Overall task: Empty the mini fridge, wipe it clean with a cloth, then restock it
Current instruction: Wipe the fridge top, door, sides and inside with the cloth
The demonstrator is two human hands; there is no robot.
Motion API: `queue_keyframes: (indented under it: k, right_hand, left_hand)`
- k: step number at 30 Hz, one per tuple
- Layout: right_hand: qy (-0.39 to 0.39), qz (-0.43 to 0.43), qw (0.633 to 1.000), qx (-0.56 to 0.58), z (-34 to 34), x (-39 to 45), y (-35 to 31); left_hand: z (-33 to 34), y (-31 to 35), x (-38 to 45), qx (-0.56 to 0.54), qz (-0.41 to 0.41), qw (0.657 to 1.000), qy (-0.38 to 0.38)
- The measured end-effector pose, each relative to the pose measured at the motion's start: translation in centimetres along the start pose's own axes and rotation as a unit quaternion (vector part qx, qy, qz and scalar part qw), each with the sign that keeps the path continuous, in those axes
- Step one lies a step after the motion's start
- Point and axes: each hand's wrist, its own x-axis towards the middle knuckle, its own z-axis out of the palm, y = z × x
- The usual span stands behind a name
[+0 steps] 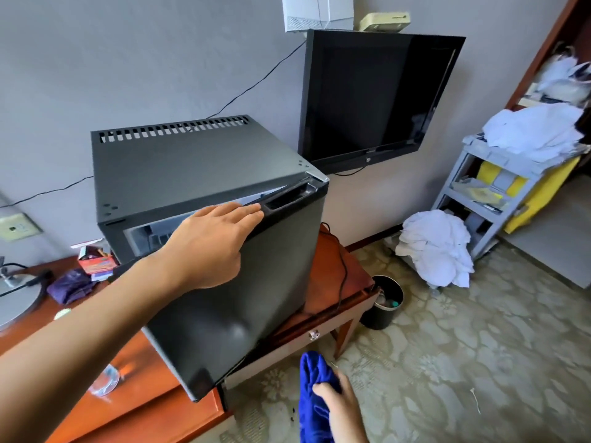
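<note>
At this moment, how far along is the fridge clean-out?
Done: unclear; the interior is mostly hidden. In hand: the left hand rests on the top edge of the partly open fridge door, and the right hand grips a blue cloth. Left: can't tell whether wiping or restocking remains.

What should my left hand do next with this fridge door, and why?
Probably swing the door wider. It is only partly ajar, your left hand rests on its top edge, and your right hand already grips the blue cloth for wiping inside.
</note>
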Motion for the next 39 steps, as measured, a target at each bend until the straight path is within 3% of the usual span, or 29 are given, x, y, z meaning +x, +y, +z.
queue_keyframes:
  k: [5, 12, 21, 26, 29, 31, 35, 37, 39]
  right_hand:
    - [-0.179, -0.063, 0.978, 0.090, -3.8, 3.6, -7.1]
    - [-0.338, -0.013, 0.916, 0.216, -8.9, 9.0, -18.0]
    - [-0.368, -0.012, 0.919, 0.141, -11.1, 12.9, -24.7]
    - [-0.327, -0.106, 0.935, 0.089, -10.6, 14.1, -26.4]
    - [-0.278, -0.264, 0.923, -0.031, -8.4, 13.3, -29.6]
    - [-0.235, -0.423, 0.868, -0.111, -5.6, 12.3, -32.8]
    - [-0.118, -0.645, 0.678, -0.332, 2.8, 10.2, -39.3]
    - [-0.142, -0.656, 0.587, -0.453, 6.3, 9.2, -41.4]
    - [-0.200, -0.624, 0.540, -0.528, 7.5, 9.7, -42.8]
  left_hand:
    - [0.4, 0.9, 1.1, 0.060, -0.071, 0.996, 0.018]
    - [0.9, 5.3, 4.9, 0.102, -0.227, 0.967, 0.052]
    - [0.4, 8.0, 9.1, 0.151, -0.341, 0.928, 0.023]
    - [3.6, 7.0, 8.5, 0.138, -0.342, 0.928, 0.059]
    - [5.1, 6.9, 8.4, 0.105, -0.356, 0.923, 0.101]
    - [5.7, 6.8, 8.6, 0.100, -0.371, 0.915, 0.123]
    - [6.1, 6.4, 8.7, 0.084, -0.383, 0.908, 0.146]
    - [6.2, 6.1, 8.6, 0.074, -0.381, 0.909, 0.152]
    - [6.2, 5.8, 8.4, 0.069, -0.381, 0.908, 0.159]
